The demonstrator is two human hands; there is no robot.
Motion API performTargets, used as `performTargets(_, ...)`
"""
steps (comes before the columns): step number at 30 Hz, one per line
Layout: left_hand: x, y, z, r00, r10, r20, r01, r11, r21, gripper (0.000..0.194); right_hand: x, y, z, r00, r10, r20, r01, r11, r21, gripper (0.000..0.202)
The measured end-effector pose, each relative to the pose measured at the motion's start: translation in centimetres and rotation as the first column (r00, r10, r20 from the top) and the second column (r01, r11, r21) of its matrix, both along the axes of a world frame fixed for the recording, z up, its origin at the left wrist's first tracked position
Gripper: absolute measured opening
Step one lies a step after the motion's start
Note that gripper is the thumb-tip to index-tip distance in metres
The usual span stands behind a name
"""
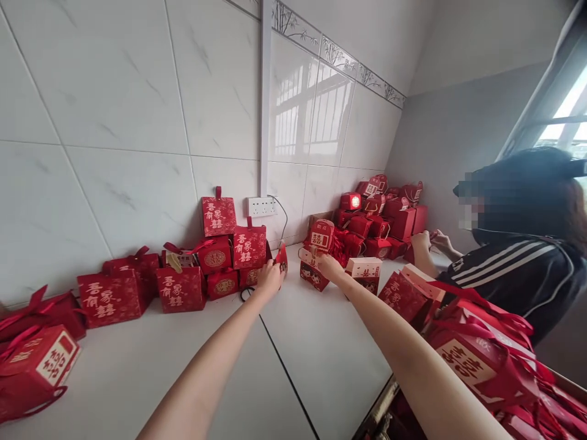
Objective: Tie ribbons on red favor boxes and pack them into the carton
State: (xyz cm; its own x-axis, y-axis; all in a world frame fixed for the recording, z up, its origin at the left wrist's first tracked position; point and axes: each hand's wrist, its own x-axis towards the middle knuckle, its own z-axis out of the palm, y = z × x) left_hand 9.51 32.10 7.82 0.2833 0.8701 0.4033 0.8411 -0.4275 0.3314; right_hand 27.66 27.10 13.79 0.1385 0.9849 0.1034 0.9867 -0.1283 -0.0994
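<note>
Gripping a red tag [281,256], left fingers [270,274] closed; right fingers [326,264] pinching a red box [321,235]

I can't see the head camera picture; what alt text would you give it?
Two bare arms reach across a white floor: the left hand pinches a small red piece, the right hand touches a red gift box. More red boxes line the tiled wall; another person works at right.
</note>
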Motion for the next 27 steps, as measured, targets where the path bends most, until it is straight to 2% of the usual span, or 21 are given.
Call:
performTargets(3,-1.0,-1.4,-0.7,0.993,-0.114,0.027,0.111,0.989,0.093,0.025,-0.8,-0.9,-1.1,0.997,0.070,-0.030,-0.071,0.996,-0.059,0.027)
performTargets(6,-3.6,-4.2,-1.2,0.970,-0.225,0.090,0.202,0.956,0.213,0.014,-2.4,-4.0,-1.4,0.978,0.198,-0.063,-0.201,0.979,-0.045,0.023)
performTargets(8,-6.4,-7.0,-1.2,0.957,-0.256,0.137,0.209,0.934,0.290,0.015,-3.9,-7.1,-1.3,0.955,0.286,-0.083,-0.289,0.957,-0.021,0.025)
performTargets(11,-11.7,-12.3,-0.8,0.940,-0.277,0.200,0.183,0.903,0.390,0.019,-6.6,-12.3,-0.4,0.906,0.411,-0.103,-0.413,0.911,0.007,0.018)
performTargets(13,-15.6,-16.1,-0.4,0.912,-0.304,0.276,0.137,0.858,0.495,0.012,-8.7,-15.2,0.5,0.853,0.507,-0.121,-0.506,0.861,0.046,0.015)
performTargets(16,-20.6,-21.6,-0.6,0.875,-0.244,0.419,-0.004,0.860,0.510,0.002,-12.0,-18.2,1.8,0.752,0.636,-0.173,-0.627,0.771,0.113,0.014)
performTargets(18,-23.2,-24.6,-1.6,0.836,-0.173,0.521,-0.106,0.880,0.462,0.012,-14.2,-19.2,1.8,0.681,0.699,-0.220,-0.690,0.712,0.127,0.012)
performTargets(20,-25.3,-26.8,-2.9,0.821,-0.039,0.569,-0.225,0.894,0.387,0.017,-16.4,-19.4,1.1,0.613,0.748,-0.256,-0.752,0.651,0.103,0.013)
performTargets(23,-27.6,-28.7,-4.3,0.838,0.178,0.515,-0.346,0.904,0.251,0.020,-19.4,-18.8,-0.8,0.518,0.805,-0.289,-0.836,0.548,0.030,0.014)
performTargets(25,-28.6,-29.2,-4.5,0.851,0.239,0.468,-0.364,0.910,0.197,0.021,-21.0,-18.0,-1.6,0.443,0.839,-0.314,-0.883,0.469,0.006,0.015)
performTargets(27,-29.1,-29.6,-4.0,0.860,0.268,0.434,-0.387,0.897,0.214,0.023,-22.4,-17.0,-1.8,0.359,0.867,-0.345,-0.923,0.386,0.009,0.016)
